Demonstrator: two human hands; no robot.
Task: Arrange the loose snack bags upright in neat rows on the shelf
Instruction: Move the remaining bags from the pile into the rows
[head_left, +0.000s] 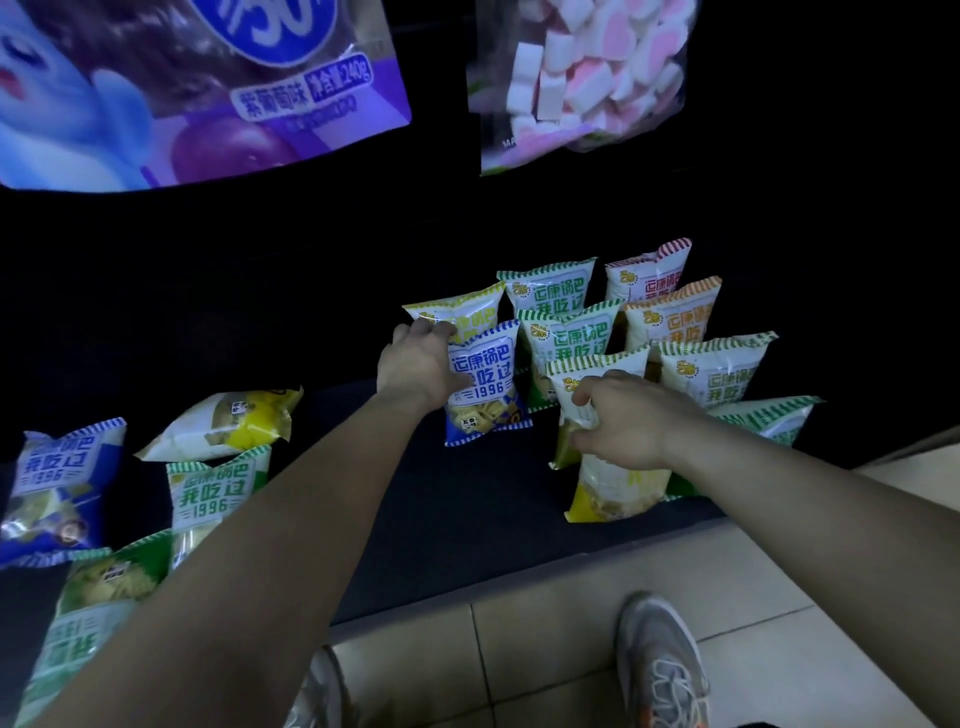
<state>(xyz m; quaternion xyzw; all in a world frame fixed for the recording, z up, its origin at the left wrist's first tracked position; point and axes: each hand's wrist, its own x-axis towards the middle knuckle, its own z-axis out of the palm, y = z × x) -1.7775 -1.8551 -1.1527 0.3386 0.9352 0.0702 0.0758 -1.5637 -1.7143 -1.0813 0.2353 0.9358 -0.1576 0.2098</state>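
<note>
Dark shelf (441, 499) low above tiled floor (545, 649), upright snack bags (569, 332) in rows at right, loose bags (218, 499) lying flat and overlapping at left

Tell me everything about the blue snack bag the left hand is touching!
The blue snack bag is a shiny plastic pouch with blue-and-white striped crimped edges at top and bottom, a white panel with blue lettering and "1996", and pictured square crackers low down. It stands upright on the dark shelf, at the left end of the standing rows, right in front of a yellow-striped bag. The left hand has its grip on the upper left edge. It looks sealed and puffy.
</note>
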